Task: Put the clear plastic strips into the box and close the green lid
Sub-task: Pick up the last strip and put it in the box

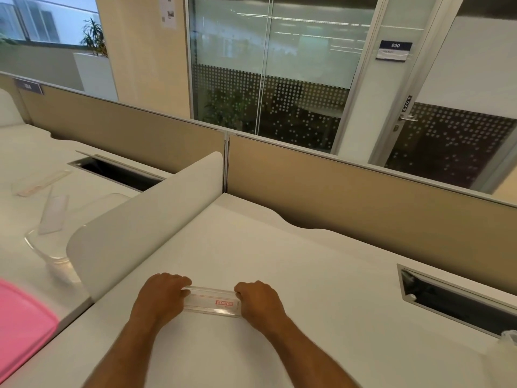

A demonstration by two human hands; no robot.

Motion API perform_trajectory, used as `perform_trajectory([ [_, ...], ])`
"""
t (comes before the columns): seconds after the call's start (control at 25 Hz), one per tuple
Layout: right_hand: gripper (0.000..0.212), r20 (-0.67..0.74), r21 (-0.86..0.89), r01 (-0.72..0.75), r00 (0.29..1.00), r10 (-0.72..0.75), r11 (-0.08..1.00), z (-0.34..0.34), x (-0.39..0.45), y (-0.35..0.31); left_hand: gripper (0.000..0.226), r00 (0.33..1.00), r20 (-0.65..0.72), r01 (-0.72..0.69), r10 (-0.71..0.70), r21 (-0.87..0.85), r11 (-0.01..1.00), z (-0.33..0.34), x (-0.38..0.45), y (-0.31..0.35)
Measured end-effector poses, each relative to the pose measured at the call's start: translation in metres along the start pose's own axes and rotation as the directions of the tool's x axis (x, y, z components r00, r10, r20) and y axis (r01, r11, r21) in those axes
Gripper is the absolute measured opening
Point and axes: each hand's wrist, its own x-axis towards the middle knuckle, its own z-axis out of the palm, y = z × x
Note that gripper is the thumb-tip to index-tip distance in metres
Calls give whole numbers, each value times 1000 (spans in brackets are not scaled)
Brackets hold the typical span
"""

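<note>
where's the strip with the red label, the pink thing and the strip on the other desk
clear strip with red label (pixel 211 303), head view, on its middle just left of the label
pink thing (pixel 22 320), head view, on its flat top
strip on the other desk (pixel 53 210), head view, on its middle

Left hand (pixel 161 296), right hand (pixel 258 301) gripping clear strip (pixel 211 303), white desk (pixel 307 289)

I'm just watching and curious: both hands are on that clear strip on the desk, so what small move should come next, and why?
Probably lift the clear strip off the white desk. The left hand and right hand already grip its two ends while it lies flat. No box shows in view, and more clear strips lie on the neighbouring desk past the divider, so it likely has to be carried that way.
</note>
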Motion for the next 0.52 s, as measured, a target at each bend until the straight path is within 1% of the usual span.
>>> perform_trajectory([
  [0.04, 12, 0, -16, 5, 1000, -5, 1000, 0, -2, 1, 18, 1000, 12, -13, 12, 28, 1000, -1, 0, 2],
  [0.12, 14, -9, -36, 11, 1000, -11, 999, 0, -7, 5, 19, 999, 36, -39, 37, 56, 998, -2, 0, 7],
  [0.32, 20, -78, -30, -26, 997, 24, 999, -14, -26, 26, 17, 997, -3, -83, 83, -16, 996, -6, -5, 34],
  [0.4, 24, -117, 20, -40, 992, 42, 999, -24, -39, 38, 17, 993, -14, -121, 121, -25, 992, -10, -6, 51],
  [0.44, 29, -127, 76, -40, 991, 49, 996, -28, -47, 46, 18, 990, -15, -138, 138, -36, 990, -11, -6, 60],
  [0.48, 40, -112, 130, -35, 992, 50, 991, -32, -56, 54, 18, 988, -15, -152, 151, -54, 987, -12, -6, 69],
  [0.52, 55, -75, 160, -21, 997, 33, 987, -37, -66, 63, 19, 987, -13, -163, 162, -74, 984, -13, -6, 77],
])
